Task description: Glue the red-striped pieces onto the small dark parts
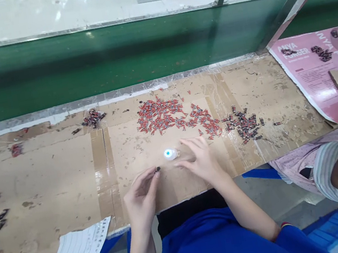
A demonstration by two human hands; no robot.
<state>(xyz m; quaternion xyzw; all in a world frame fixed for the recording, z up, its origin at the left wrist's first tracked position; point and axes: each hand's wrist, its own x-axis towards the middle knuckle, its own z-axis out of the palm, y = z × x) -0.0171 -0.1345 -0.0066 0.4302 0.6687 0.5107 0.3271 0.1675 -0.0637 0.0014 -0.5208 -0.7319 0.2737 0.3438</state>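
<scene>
Blue shirt [228,242]: nearest the camera, below the table edge, with both bare forearms reaching forward from it.
Paper slip [83,245]: on the near edge of the table, left of the hands, its lower part jutting past that edge.
Left hand [142,196]: thumb and fingertips pinched together on a small piece, just over the cardboard.
Small dark piece [158,169]: at the left fingertips, on the side facing the right hand; too small to make out in detail.
Right hand [202,157]: holding nothing visible, thumb and fingers spread apart, turned toward the bottle; whether it touches it, I cannot tell.
White bottle [170,154]: small, with a blue mark on its end, between the hands, just beside the right fingers and slightly farther out than the dark piece.
Dark-and-red pile [245,124]: beyond the right hand, off to its right.
Red pile [158,115]: farther out on the taped cardboard [135,158], past the bottle, trailing rightward.
Green strip [96,65]: running across behind the cardboard.
</scene>
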